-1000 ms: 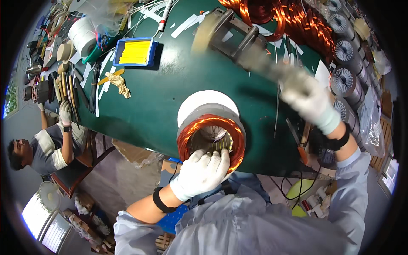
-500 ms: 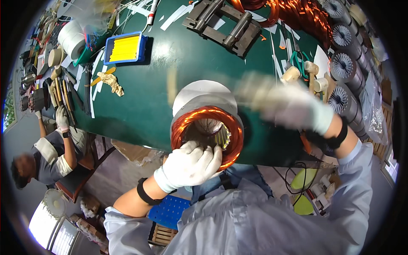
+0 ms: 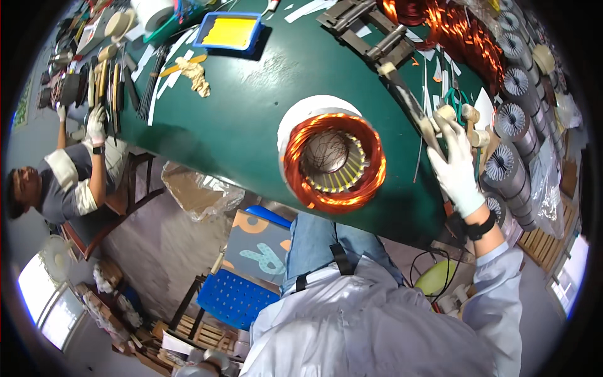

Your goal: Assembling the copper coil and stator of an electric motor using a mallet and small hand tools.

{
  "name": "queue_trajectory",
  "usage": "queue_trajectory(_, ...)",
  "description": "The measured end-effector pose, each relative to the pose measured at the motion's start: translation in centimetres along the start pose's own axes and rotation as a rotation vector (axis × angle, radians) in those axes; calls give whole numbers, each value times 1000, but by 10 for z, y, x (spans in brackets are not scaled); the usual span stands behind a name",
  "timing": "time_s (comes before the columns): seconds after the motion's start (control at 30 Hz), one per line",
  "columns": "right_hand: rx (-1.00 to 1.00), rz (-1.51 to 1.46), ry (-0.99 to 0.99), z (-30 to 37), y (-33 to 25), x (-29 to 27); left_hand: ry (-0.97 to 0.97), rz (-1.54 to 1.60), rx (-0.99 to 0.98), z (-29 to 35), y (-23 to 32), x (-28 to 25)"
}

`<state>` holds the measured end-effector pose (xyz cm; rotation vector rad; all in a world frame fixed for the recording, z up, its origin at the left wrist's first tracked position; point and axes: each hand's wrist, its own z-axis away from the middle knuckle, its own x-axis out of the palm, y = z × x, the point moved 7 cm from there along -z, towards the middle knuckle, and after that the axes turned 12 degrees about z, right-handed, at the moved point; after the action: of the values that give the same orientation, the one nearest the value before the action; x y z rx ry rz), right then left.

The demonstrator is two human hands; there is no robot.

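Observation:
A motor stator (image 3: 364, 174) with a thick ring of orange copper wire windings stands near the front edge of the green table, its open end facing me. Pale yellow strips line its bore, and thin wires show deep inside. To the right, my right hand (image 3: 457, 173), in a white glove, has its fingers stretched out. It rests by the near end of a long dark stick with a pale tip (image 3: 405, 94), the thumb on one side and the fingers on the other. No firm grip shows. My left hand is out of view.
Blue tray of yellow strips (image 3: 229, 31), at the far left; a crumpled cream glove (image 3: 193, 76) nearer. Metal fixture (image 3: 367, 31) and copper coils (image 3: 461, 38) at the back right. Mallets (image 3: 471, 114) and several stator cores (image 3: 502, 162) line the right. A co-worker's gloved hand (image 3: 96, 125) is left.
My left hand has left the stator and the view. My right hand, blurred earlier, is now still at the right beside the stick. The whole view has shifted and turned.

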<state>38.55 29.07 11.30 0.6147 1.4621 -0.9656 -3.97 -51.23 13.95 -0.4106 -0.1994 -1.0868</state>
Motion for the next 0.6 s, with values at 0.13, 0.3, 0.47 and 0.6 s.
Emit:
queue_trajectory(0.13, 47, -167, -37, 33, -28, 22, -116, 288, -333, 15, -146, 84)
queue_trajectory(0.3, -200, 103, -19, 68, -78, 61, 120, 375, -320, -52, -123, -26)
queue_trajectory(0.47, -91, 87, -44, 93, -75, 93, 1251, 361, 470, -139, 60, -311)
queue_trajectory(0.6, -61, 109, -72, 97, -76, 102, 1090, 234, 515, -222, 171, -413)
